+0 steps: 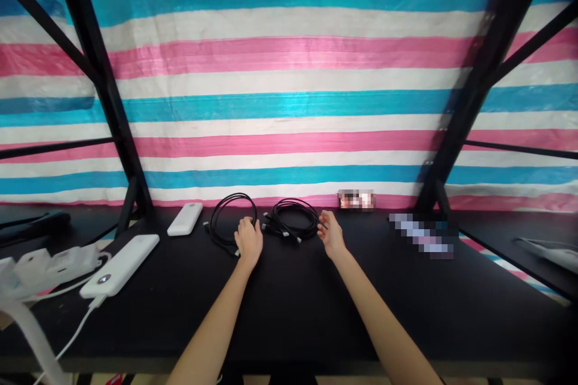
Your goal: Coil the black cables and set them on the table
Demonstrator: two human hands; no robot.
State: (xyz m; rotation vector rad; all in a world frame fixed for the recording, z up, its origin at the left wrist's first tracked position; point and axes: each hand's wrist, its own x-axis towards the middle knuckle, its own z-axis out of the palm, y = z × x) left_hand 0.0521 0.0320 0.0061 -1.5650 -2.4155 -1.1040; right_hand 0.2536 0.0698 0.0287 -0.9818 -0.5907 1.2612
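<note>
A coiled black cable (215,212) lies on the left part of the dark tabletop, with small plugs at its ends. My left hand (249,240) is on this coil's right side, fingers bent down over it. Just to the right is a second bundle of coiled black cable (295,201), its several light-tipped connectors pointing left and toward me. My right hand (332,234) is at that bundle's right edge, fingers loosely curled and apart, with nothing visible in them. Whether its fingertips touch the cable is hard to tell.
On the left are a small white power bank (185,219), a larger white power bank (121,266) with a cable plugged in, and white adapters (56,264). Two blurred items, a box (356,200) and a strip (419,234), lie right. Black frame posts (469,90) flank a striped sheet (289,51).
</note>
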